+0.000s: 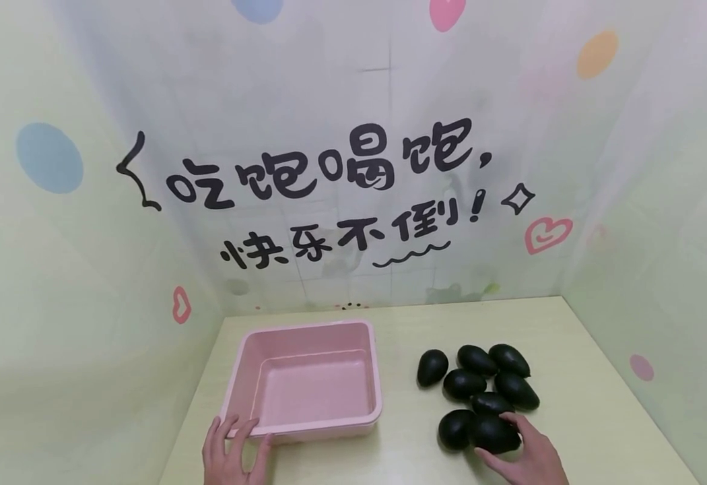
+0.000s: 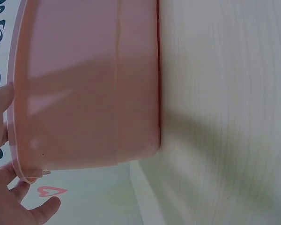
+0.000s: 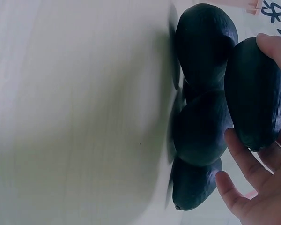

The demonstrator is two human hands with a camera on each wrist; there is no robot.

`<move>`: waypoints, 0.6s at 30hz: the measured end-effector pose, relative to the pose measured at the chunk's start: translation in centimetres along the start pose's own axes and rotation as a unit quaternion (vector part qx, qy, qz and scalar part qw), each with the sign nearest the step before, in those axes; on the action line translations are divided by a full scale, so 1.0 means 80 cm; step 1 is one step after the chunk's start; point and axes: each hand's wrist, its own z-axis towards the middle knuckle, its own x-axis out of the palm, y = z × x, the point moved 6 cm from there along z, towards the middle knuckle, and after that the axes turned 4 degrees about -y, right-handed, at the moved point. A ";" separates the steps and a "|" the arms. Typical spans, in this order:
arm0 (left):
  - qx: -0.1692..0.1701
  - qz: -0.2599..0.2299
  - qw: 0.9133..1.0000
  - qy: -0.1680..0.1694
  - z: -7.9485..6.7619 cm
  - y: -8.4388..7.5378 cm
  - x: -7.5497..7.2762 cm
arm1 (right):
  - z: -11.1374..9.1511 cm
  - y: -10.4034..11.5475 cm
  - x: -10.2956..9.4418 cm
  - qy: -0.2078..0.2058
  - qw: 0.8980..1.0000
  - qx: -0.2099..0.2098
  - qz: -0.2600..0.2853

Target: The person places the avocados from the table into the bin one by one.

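The head view's near edge crops the left hand [image 1: 232,455] and right hand [image 1: 532,456], while the gripped dark fruit [image 1: 495,433] partly hides a farther dark fruit [image 1: 491,403].

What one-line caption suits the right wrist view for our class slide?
The right hand grips one dark avocado, with more avocados close by on the pale tabletop.
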 end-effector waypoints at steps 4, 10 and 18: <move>-0.003 -0.003 1.000 0.003 0.000 0.001 0.001 | 0.002 0.000 -0.001 -0.008 1.000 -0.009 0.002; 0.002 -0.008 1.000 -0.002 0.000 0.002 0.000 | 0.005 0.004 -0.004 -0.023 0.999 -0.035 0.006; 0.000 -0.008 1.000 0.001 0.000 0.002 0.000 | 0.015 0.015 -0.013 -0.048 0.996 -0.074 0.012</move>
